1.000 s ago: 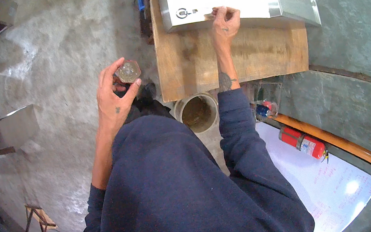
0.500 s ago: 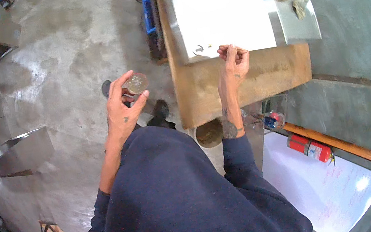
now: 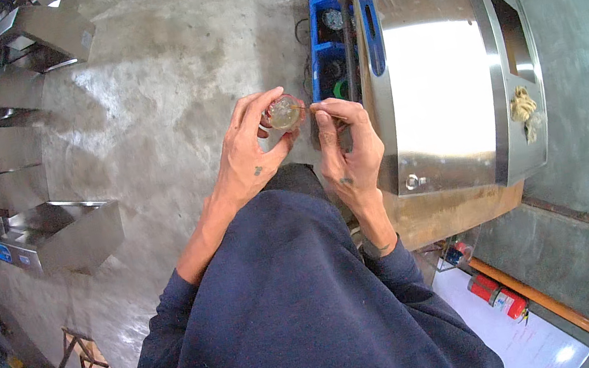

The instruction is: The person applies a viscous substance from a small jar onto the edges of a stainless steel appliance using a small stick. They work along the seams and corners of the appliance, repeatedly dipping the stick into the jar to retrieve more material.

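Your left hand (image 3: 248,145) had fingers parted around a small glass (image 3: 284,113); your right hand (image 3: 351,146) pinched a thin stick (image 3: 303,107) at its rim. Metal box (image 3: 440,95) stood right, blue bin (image 3: 319,48) beyond.

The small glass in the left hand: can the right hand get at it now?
Very likely yes: the right hand is close beside the small glass, the thin stick it holds points toward that glass, and nothing visible blocks the way.
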The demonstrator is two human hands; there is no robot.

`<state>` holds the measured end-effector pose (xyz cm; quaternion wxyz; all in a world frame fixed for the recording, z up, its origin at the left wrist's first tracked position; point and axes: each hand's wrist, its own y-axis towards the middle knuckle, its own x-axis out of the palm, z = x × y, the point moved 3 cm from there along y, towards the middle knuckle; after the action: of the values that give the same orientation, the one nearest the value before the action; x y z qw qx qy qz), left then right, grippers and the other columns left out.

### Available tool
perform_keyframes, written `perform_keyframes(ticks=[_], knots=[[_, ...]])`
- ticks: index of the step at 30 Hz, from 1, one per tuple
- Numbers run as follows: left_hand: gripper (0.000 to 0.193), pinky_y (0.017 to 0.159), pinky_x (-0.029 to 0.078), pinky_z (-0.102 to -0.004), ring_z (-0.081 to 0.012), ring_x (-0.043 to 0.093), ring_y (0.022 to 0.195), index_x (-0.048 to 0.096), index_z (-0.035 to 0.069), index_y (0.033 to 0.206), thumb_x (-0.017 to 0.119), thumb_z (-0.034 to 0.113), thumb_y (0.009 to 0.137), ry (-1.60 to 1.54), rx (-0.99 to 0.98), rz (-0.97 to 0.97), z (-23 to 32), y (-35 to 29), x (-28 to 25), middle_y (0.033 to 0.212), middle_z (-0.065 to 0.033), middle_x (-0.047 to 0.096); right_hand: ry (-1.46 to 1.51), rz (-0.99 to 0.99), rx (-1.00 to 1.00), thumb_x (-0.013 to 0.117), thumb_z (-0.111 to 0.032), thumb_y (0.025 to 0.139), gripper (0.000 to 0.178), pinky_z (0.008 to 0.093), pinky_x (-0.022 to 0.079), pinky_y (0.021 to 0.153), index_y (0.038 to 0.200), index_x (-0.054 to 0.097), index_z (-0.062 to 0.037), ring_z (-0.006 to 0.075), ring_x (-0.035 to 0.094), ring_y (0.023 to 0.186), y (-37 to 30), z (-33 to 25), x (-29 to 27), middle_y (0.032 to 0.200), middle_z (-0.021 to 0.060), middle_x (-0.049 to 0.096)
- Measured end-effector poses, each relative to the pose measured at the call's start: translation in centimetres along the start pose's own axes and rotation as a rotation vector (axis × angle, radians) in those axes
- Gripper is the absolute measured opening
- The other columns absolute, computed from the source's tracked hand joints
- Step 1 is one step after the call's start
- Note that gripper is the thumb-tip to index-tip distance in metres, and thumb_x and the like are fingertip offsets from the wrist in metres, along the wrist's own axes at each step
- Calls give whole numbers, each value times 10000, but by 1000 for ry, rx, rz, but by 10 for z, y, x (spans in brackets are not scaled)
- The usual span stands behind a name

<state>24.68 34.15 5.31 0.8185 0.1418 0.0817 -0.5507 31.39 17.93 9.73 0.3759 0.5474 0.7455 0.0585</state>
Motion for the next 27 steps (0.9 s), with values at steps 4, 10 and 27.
perform_keyframes(ticks=[4,10,27], knots=[[697,850,597,-331,-208,683,1045,638,129,1491,876,22,844,-9,-9,18,-16,48,-13,1418,-90,636,-2,-44,-10,746,66,964,221,354,571,799,1167,700,-10,259,716,927,47,17,33,1112,147,761],[714,898,609,-398,-295,681,1210,583,141,1525,845,29,871,-1,-53,-41,-40,138,-16,1445,-109,593,-50,-82,-72,728,-1,1037,110,296,572,751,1145,705,1,168,721,877,125,72,70,1088,120,756],[609,882,599,-334,-198,686,1171,621,84,1506,850,70,942,-69,-73,-29,-54,488,54,1394,-101,622,390,120,361,608,-106,1140,122,245,510,789,1182,588,6,83,598,870,401,268,72,1118,102,725]])
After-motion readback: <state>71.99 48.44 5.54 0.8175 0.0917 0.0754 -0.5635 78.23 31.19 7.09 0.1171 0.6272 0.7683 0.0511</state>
